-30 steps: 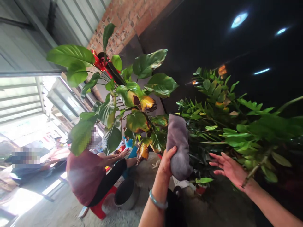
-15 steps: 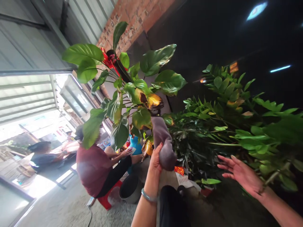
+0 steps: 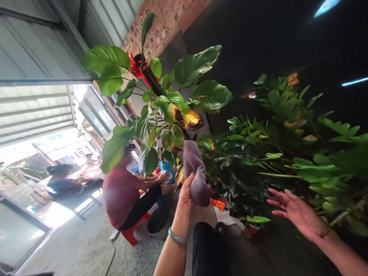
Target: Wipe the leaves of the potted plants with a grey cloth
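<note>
My left hand [image 3: 186, 195], with a pale green bangle on the wrist, is closed round a grey cloth [image 3: 196, 172] held up against the lower leaves of a tall broad-leaved plant [image 3: 161, 103]. Some of that plant's leaves are yellow and brown [image 3: 189, 119]. My right hand [image 3: 296, 212] is open, fingers spread, palm up, just below the fronds of a bushy plant with narrow leaflets [image 3: 273, 153]. It touches nothing that I can see.
A person in a dark red top [image 3: 120, 195] sits on a low red stool [image 3: 130, 237] at the left, beside a grey pot [image 3: 159, 226]. Another person [image 3: 61, 182] sits further out by the bright doorway. A brick wall [image 3: 166, 23] rises behind the plants.
My left hand carried the grey cloth to the left, from the bushy plant towards the broad-leaved one. My right hand stayed open and the view swung a little.
</note>
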The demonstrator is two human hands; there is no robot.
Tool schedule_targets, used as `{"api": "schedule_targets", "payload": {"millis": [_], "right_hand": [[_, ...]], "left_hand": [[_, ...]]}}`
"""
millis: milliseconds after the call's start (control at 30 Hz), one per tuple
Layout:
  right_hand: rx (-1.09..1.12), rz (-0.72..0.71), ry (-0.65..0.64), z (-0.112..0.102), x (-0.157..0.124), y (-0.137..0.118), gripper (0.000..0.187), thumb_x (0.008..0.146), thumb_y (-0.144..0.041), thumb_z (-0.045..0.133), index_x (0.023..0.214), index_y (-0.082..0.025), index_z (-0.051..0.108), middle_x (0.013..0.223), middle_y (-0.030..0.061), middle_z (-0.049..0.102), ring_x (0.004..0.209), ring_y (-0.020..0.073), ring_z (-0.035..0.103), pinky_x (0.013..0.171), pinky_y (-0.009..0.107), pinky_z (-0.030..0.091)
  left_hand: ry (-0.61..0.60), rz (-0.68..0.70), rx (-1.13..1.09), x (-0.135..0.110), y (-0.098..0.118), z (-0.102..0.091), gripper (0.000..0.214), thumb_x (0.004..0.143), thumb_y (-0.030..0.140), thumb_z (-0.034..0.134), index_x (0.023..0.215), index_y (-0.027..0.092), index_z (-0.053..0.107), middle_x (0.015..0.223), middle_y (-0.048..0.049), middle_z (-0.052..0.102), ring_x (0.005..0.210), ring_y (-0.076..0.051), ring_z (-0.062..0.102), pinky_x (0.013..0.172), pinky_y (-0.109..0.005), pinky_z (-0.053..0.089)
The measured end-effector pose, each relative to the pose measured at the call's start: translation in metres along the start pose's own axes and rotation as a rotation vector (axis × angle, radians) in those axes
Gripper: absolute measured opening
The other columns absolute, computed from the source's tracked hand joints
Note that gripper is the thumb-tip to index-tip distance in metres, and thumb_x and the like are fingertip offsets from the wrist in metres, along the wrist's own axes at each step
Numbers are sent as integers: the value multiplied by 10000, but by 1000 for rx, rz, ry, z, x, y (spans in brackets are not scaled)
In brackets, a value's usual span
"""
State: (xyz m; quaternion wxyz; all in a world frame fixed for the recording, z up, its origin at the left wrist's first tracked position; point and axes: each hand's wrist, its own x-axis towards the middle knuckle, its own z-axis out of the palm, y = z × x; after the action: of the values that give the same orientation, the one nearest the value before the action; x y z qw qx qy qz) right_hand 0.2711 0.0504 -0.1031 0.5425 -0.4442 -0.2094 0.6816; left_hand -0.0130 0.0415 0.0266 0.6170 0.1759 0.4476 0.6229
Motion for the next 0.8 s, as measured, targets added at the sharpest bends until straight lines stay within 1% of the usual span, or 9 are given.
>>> {"api": "schedule_targets", "payload": {"millis": [67, 133, 233, 333, 433, 500, 600, 733, 800], "right_hand": [[-13, -6, -14, 1, 2, 2, 253, 730, -406, 543, 805, -256, 732, 976, 111, 762, 971, 316, 660, 562, 343, 550], [-28, -9, -14, 1, 3, 3, 257, 726, -418, 541, 798, -257, 729, 990, 119, 760, 974, 324, 660, 573, 358, 552], [-16, -9, 9, 0, 2, 1, 258, 728, -401, 527, 781, -255, 732, 1041, 122, 750, 958, 319, 658, 558, 352, 546], [19, -7, 7, 0, 0, -3, 238, 724, -376, 539, 764, -254, 739, 1094, 114, 737, 917, 304, 656, 539, 339, 539], [23, -18, -8, 0, -1, -1, 235, 715, -381, 558, 777, -252, 745, 1098, 113, 736, 904, 300, 655, 546, 343, 541], [25, -30, -7, 0, 1, 3, 232, 704, -389, 566, 773, -258, 744, 1113, 104, 736, 910, 302, 656, 554, 348, 542], [32, -32, 3, 1, 4, 8, 223, 691, -392, 568, 754, -271, 745, 1083, 93, 751, 914, 298, 663, 567, 341, 539], [19, -34, -31, -3, 8, 8, 231, 704, -385, 555, 763, -281, 752, 962, 96, 776, 886, 300, 676, 578, 346, 543], [17, -36, -61, -5, 8, 5, 230, 718, -386, 554, 763, -278, 753, 946, 100, 778, 860, 302, 683, 582, 359, 551]], "left_hand": [[36, -149, 97, 7, -26, -10, 184, 834, 255, 616, 823, 83, 678, 587, -51, 693, 503, -168, 639, 661, -290, 526], [42, -309, 220, 2, -61, -30, 228, 830, 278, 610, 861, 65, 685, 585, -64, 696, 506, -183, 641, 664, -309, 524], [-16, -345, 270, -23, -93, -58, 222, 739, 242, 697, 867, 61, 696, 594, -82, 708, 490, -185, 629, 582, -294, 504], [-93, -214, 202, -44, -73, -57, 320, 621, 228, 798, 888, 85, 695, 679, -88, 740, 555, -194, 663, 567, -274, 504], [-26, -58, 120, -39, -28, -26, 260, 688, 221, 743, 904, 92, 678, 674, -68, 732, 565, -184, 665, 614, -287, 524], [41, 32, 73, -25, -11, -5, 157, 762, 204, 668, 880, 102, 663, 641, -45, 713, 547, -164, 654, 621, -279, 522], [116, -24, 137, -10, -27, 1, 106, 812, 206, 609, 827, 107, 643, 575, -28, 676, 484, -145, 613, 585, -267, 507], [111, -234, 286, -20, -74, -32, 120, 676, 189, 704, 752, 136, 628, 525, -26, 656, 467, -163, 589, 522, -278, 481], [89, -213, 237, -32, -76, -43, 174, 563, 143, 738, 696, 153, 625, 528, -23, 661, 470, -170, 594, 506, -273, 470]]}}
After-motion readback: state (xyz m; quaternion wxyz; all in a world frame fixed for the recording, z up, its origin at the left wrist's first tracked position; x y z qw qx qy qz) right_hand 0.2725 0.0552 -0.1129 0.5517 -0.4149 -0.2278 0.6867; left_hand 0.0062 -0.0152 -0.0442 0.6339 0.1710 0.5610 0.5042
